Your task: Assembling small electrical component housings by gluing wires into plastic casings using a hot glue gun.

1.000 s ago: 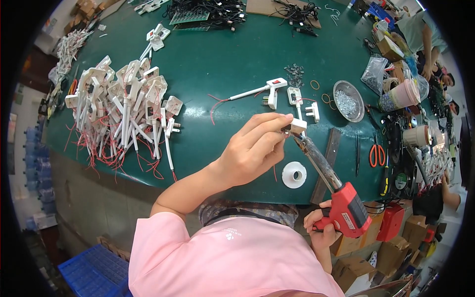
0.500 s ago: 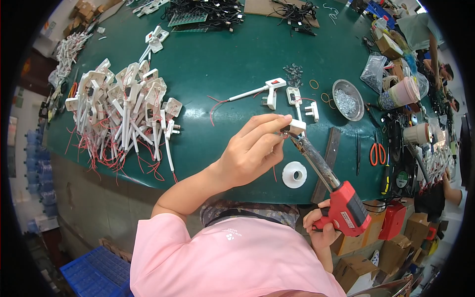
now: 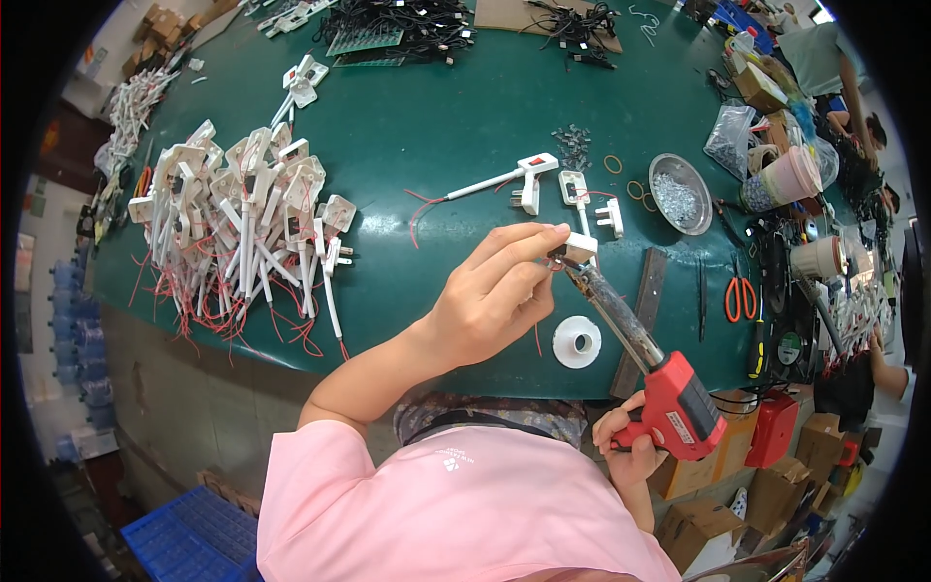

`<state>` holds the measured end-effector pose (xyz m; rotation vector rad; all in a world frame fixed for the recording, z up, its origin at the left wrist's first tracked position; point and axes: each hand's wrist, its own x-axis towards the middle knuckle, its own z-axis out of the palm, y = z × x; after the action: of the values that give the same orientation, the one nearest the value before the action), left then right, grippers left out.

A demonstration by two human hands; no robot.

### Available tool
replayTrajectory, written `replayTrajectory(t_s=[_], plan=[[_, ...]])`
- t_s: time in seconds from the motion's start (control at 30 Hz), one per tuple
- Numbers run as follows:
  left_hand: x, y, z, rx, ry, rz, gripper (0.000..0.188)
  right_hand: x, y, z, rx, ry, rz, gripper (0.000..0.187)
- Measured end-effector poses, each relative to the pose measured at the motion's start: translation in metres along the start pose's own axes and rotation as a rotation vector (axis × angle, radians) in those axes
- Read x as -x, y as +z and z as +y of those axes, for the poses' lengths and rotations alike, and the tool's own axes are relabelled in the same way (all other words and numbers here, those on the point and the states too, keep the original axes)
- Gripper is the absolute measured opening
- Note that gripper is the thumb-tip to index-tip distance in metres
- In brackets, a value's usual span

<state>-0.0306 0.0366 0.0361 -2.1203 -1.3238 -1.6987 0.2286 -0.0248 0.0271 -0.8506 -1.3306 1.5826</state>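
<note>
My left hand [image 3: 490,296] pinches a small white plastic switch housing [image 3: 582,248] over the near part of the table. A black part and thin red wire show by the fingertips. My right hand [image 3: 628,444] grips the handle of a red and black soldering gun [image 3: 683,405]. Its long metal barrel slants up to the left, and the tip is at or very close to the housing; contact is hard to make out. Below the barrel lies a round white ring-shaped piece [image 3: 578,342]. Just beyond the housing sit a white plug piece [image 3: 609,218] and an open white case [image 3: 573,188].
A heap of white plug assemblies [image 3: 242,213] with red wires covers the left side. At right are a metal bowl [image 3: 681,194] of clear bits, a dark bar [image 3: 640,320], orange-handled scissors [image 3: 740,297] and a pink-white tub [image 3: 790,181]. Black cables [image 3: 407,29] lie at the far edge.
</note>
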Motion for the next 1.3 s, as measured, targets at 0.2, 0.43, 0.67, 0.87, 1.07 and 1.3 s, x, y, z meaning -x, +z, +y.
replayTrajectory(t_s=[0.2,0.43,0.67,0.87,1.07,1.3], plan=[[0.000,0.000,-0.001,-0.008,0.018,0.001,0.024,0.002,-0.002,0.002,-0.031,0.008,0.007,0.056],[-0.001,-0.001,-0.001,-0.007,0.006,-0.001,0.025,0.000,0.000,0.000,-0.002,0.000,-0.004,0.058],[0.001,-0.001,-0.001,-0.008,0.004,-0.009,0.025,-0.003,0.000,-0.005,0.067,-0.014,-0.015,0.066],[0.000,-0.001,0.000,-0.017,0.004,-0.009,0.025,0.000,-0.003,0.001,0.008,0.002,-0.018,0.059],[0.000,0.000,0.000,-0.025,-0.004,-0.014,0.025,0.001,-0.004,0.006,-0.020,0.026,-0.002,0.052],[-0.003,0.001,-0.001,-0.035,0.003,-0.014,0.026,-0.001,-0.004,0.005,0.009,0.026,-0.005,0.060]])
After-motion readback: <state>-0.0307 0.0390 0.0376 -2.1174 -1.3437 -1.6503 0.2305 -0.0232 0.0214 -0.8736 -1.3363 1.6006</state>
